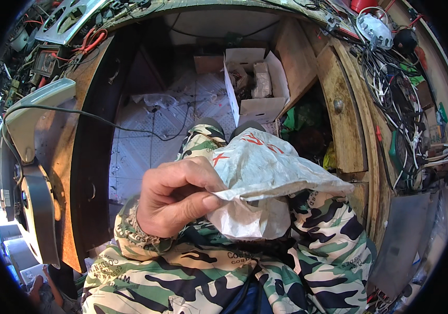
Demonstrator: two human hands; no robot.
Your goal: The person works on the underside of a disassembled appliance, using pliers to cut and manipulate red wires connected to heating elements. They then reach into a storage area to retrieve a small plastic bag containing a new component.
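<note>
My left hand (179,196) is closed on the edge of a crumpled white plastic bag (266,167) with red markings, pinching it between thumb and fingers just above my lap. The bag drapes to the right over my camouflage-clad legs (307,256). My right hand is not visible; it may be hidden under the bag or out of the picture.
An open white cardboard box (258,107) with wrapped items stands on the tiled floor (145,141) under the wooden workbench (347,120). Tangled cables (391,89) and electronic parts cover the bench at right. A grey device (35,110) with a black cord sits at left.
</note>
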